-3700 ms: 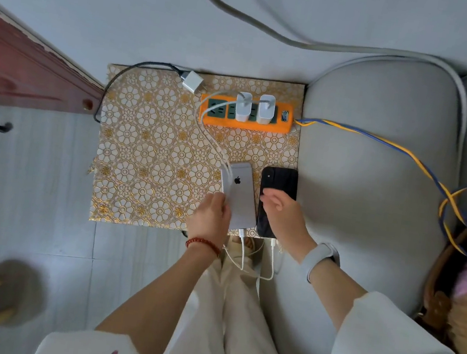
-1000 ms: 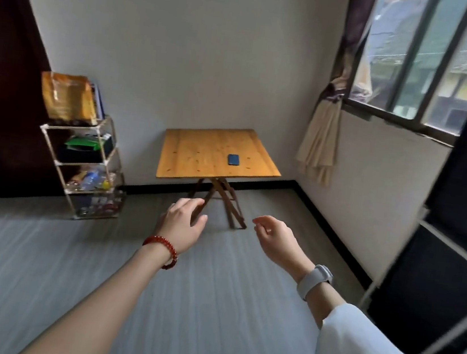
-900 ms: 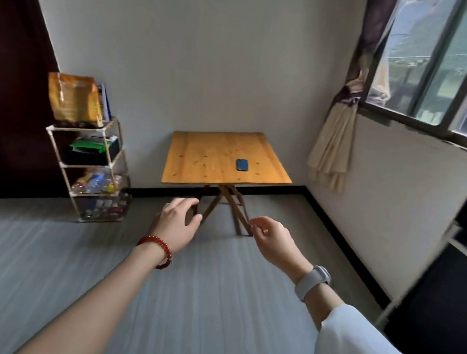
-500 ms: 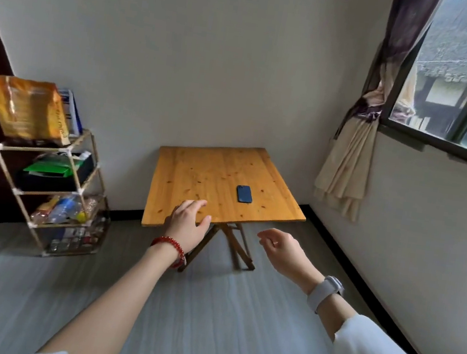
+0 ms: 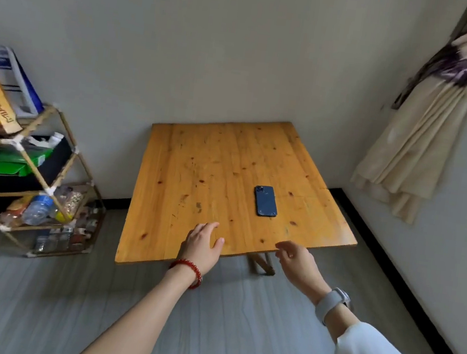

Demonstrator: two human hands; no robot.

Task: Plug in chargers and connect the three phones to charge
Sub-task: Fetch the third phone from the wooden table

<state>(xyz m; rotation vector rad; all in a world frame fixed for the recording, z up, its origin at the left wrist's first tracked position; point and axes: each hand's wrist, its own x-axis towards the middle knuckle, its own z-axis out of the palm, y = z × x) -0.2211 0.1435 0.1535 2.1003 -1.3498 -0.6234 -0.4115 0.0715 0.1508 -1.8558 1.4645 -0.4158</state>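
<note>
A dark blue phone (image 5: pixel 265 201) lies face down on a square wooden table (image 5: pixel 196 178), right of its middle. My left hand (image 5: pixel 203 242), with a red bead bracelet on the wrist, hovers over the table's near edge, fingers apart and holding nothing. My right hand (image 5: pixel 297 261), with a grey watch on the wrist, is also empty with loosely curled fingers, just in front of the near edge and below the phone. No charger, cable or power strip is in view.
A wooden rack (image 5: pixel 27 179) with bags, bottles and boxes stands left of the table against the wall. A tied beige curtain (image 5: pixel 411 146) hangs at the right by the window. Grey plank floor (image 5: pixel 32 299) lies between me and the table.
The view has closed in on the table, which now looks much larger. Both empty hands now reach its near edge. Earlier still, my hands were on two phones by an orange power strip.
</note>
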